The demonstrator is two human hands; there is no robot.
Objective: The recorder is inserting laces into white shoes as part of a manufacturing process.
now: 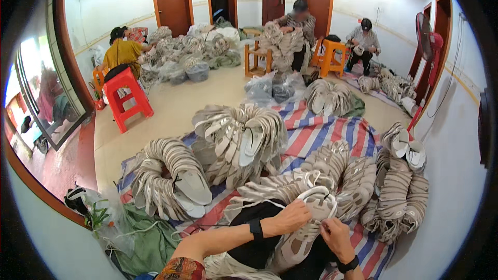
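Observation:
A beige and white shoe upper stands over my lap with its rounded white opening turned up. My left hand is closed in a pinch at the near left edge of this opening. On the other side, my right hand has its fingers closed on the upper's right edge. A dark cord or tie shows at the top of the opening; any lace between my fingertips is too small to make out. More uppers hang below my hands in a bunch, and pale laces lie across my lap.
Bundles of shoe uppers crowd the striped sheet around me, with more stacked by the right wall. A green sack lies at my left. Beyond are a red stool, a fan and several people at work.

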